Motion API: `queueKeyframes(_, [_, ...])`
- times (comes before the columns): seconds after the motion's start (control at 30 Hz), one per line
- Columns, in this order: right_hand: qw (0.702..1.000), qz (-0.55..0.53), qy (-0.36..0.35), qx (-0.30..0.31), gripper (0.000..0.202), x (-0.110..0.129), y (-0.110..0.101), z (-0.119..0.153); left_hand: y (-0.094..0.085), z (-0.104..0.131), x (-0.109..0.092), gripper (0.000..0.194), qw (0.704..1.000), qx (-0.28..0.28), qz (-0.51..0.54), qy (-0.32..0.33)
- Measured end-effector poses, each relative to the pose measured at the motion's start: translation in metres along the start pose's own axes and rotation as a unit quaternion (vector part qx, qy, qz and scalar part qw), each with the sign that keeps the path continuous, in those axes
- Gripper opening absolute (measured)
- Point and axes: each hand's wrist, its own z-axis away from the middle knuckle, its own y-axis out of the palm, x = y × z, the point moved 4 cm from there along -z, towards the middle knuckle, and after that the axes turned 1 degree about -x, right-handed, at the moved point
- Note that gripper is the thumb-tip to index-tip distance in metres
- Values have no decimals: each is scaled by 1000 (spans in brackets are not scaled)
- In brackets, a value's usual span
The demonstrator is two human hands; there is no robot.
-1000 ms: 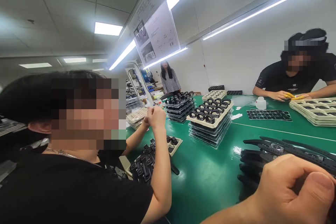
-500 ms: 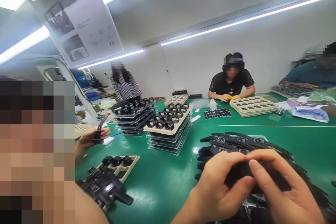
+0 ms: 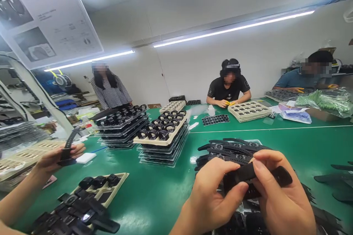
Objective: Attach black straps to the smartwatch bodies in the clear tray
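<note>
Both of my hands hold one black watch strap (image 3: 278, 174) just above the green table (image 3: 165, 194). My left hand (image 3: 213, 196) pinches its left end between thumb and fingers. My right hand (image 3: 278, 202) grips it from the right, thumb on top, and the strap's free end sticks out to the right. Directly behind my hands lies a pile of black watch straps (image 3: 230, 148) on the table.
A co-worker's hand (image 3: 52, 159) at the left holds a black strap above a beige tray (image 3: 109, 191) and loose watches (image 3: 79, 213). Stacked trays of watch bodies (image 3: 162, 132) stand mid-table. Three other people sit or stand at the far side, beside beige trays (image 3: 248, 110) and a green bag (image 3: 325, 101).
The view has swung right and down, away from the co-worker at my left. Both of my hands have come into view and lifted the strap slightly off the pile.
</note>
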Motion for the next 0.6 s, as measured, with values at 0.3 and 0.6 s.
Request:
queueKeyframes(0.3, [997,51,-49,41,16,18,26,11,4,-3,-6,28,999,4,33,3])
queueKeyframes(0.6, [993,35,-56,95,40,20,34,17,13,9,11,31,988,-76,112,-71])
